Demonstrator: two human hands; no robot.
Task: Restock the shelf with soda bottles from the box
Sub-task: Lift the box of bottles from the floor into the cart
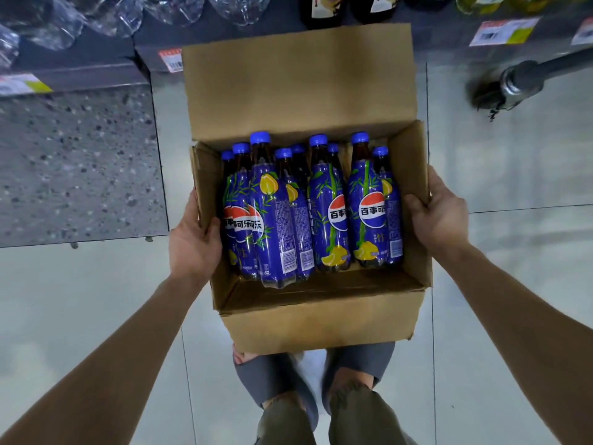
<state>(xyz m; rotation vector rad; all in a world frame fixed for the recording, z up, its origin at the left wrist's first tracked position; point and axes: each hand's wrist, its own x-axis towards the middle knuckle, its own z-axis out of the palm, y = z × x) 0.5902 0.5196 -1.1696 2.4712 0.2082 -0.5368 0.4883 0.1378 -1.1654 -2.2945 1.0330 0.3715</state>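
Note:
An open cardboard box point(321, 316) is held in front of me above the floor, its far flap standing up. Inside stand several soda bottles point(330, 210) with blue caps, dark drink and blue labels with yellow fruit. My left hand point(192, 242) grips the box's left wall, thumb over the rim. My right hand point(439, 216) grips the right wall the same way. The bottom shelf point(96, 72) runs along the top of the view, just beyond the box.
Clear plastic water bottles point(106, 14) stand on the shelf at top left, dark bottles point(346, 6) at top centre. Price tags point(503, 32) line the shelf edge. A metal cart wheel point(513, 85) sits on the tiled floor at top right. My sandalled feet point(308, 380) are below the box.

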